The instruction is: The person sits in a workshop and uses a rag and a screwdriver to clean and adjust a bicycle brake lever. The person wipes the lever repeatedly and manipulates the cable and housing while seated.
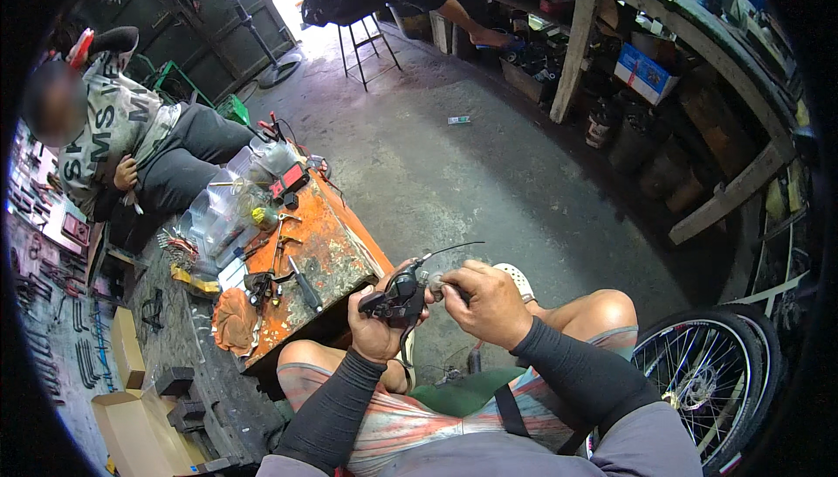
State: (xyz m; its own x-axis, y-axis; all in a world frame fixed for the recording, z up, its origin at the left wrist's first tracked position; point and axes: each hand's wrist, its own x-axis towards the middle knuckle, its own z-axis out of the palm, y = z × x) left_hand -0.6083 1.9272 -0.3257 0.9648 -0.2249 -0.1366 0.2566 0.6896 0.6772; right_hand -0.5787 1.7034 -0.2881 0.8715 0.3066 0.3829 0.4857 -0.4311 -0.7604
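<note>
My left hand (374,336) is wrapped round a black bicycle shifter (403,301), held above my lap. A thin dark cable (456,247) sticks out of the shifter's far end toward the right. Close against the shifter's right side, my right hand (491,304) is closed in a pinch. A small greyish piece shows at its fingertips, too small and too covered to name. Left of my hands stands a low bench (345,246) with a worn orange top. On it lie a black-handled screwdriver (305,288) and a crumpled orange cloth (235,321).
Clear plastic bins (218,215) line the bench's left side, beside a seated person (131,128). Bicycle wheels (698,390) stand at my right. Farther off are a stool (362,45), a floor fan (262,49) and a long wooden workbench (580,49). An open cardboard box (144,433) lies lower left.
</note>
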